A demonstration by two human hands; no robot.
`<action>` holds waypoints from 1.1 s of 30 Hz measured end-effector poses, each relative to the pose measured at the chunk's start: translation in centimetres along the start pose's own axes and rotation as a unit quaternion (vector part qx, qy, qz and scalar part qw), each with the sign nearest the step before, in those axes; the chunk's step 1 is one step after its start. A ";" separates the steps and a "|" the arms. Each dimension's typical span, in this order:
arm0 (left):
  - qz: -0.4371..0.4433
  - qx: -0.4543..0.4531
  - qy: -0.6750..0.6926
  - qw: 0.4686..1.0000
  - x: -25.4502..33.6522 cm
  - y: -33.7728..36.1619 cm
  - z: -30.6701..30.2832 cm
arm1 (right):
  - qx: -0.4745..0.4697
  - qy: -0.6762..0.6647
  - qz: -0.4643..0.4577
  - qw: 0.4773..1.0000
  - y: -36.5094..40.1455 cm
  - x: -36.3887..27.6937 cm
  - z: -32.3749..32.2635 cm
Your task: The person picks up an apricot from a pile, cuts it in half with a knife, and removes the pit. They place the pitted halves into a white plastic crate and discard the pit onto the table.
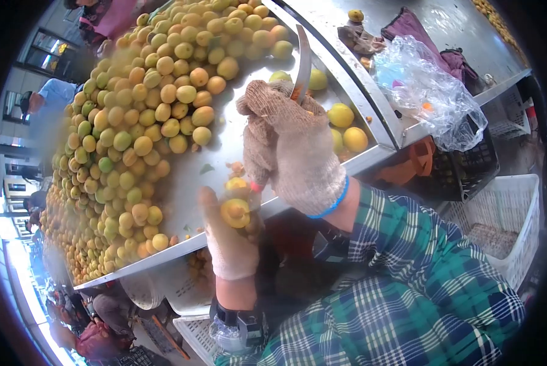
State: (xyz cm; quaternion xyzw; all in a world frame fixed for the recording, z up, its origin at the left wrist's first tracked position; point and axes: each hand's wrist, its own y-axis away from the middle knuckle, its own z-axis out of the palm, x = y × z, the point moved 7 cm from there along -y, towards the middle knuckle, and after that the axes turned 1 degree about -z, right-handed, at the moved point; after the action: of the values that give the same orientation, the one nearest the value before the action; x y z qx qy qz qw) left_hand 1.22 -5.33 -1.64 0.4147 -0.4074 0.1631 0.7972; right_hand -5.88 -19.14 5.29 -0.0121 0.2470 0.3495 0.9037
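Observation:
My right hand, in a dirty beige knitted glove with a blue cuff, is closed around a curved knife whose blade points up. Below and left of it, my left hand, in a pale glove, holds a cut yellow-orange fruit with its inside facing up. Another small piece of fruit shows just above that one. Both hands are at the near edge of a metal table. A big heap of yellow-green and orange fruits covers the table's left side.
Several loose fruits lie right of the knife. A clear plastic bag and purple cloth rest on the back right surface. White crates and a dark crate stand at the lower right. Other people are at the left.

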 end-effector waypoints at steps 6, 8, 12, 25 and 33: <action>-0.038 0.023 0.022 0.999 -1.3 0.4 1.1 | 0.030 0.096 -0.072 0.992 0.2 -0.4 -0.5; -0.041 0.024 0.027 0.998 -1.5 0.4 0.6 | -0.001 0.099 -0.069 0.993 0.5 -0.3 -0.4; 0.207 -0.066 -0.229 0.949 0.4 1.1 1.0 | -0.051 0.170 -0.151 0.973 1.5 -0.9 0.8; 0.263 -0.017 -0.560 0.785 1.3 2.5 1.4 | -0.071 0.133 -0.056 0.987 1.1 0.4 0.9; 0.305 -0.077 -0.428 0.847 0.3 2.3 1.3 | -0.071 0.036 0.067 0.995 -0.1 2.0 -0.6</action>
State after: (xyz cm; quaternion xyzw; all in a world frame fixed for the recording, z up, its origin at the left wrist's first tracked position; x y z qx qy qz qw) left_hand -0.67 -5.04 0.21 0.2355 -0.8257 0.1727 0.4826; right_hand -4.79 -18.12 3.79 -0.0722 0.2545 0.4249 0.8657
